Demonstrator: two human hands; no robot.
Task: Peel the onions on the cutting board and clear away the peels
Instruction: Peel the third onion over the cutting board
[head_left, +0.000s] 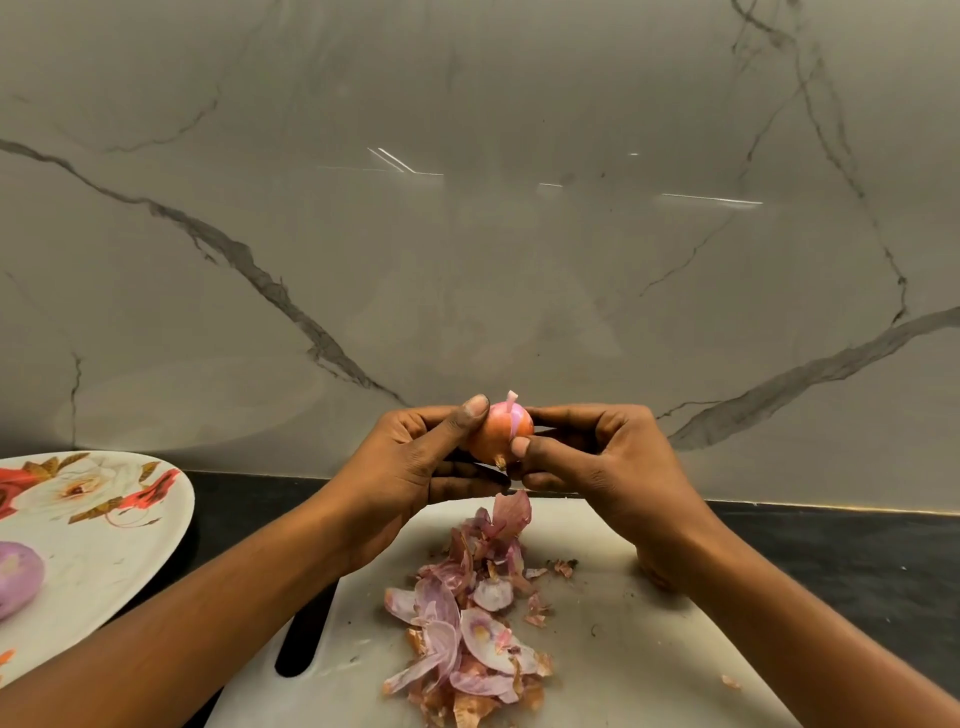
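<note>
While both hands (415, 467) (597, 462) grip a half-skinned onion (501, 434), one peeled onion (18, 577) sits plated; peels (467, 623) remain uncleared.

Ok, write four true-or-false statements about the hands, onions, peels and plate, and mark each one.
1. The left hand and the right hand both hold a small orange-skinned onion above the white cutting board. True.
2. A peeled purple onion sits on the white floral plate. True.
3. The pile of pink papery peels lies on the plate. False: it lies on the cutting board.
4. The held onion is fully peeled. False: orange skin covers most of it.
</note>
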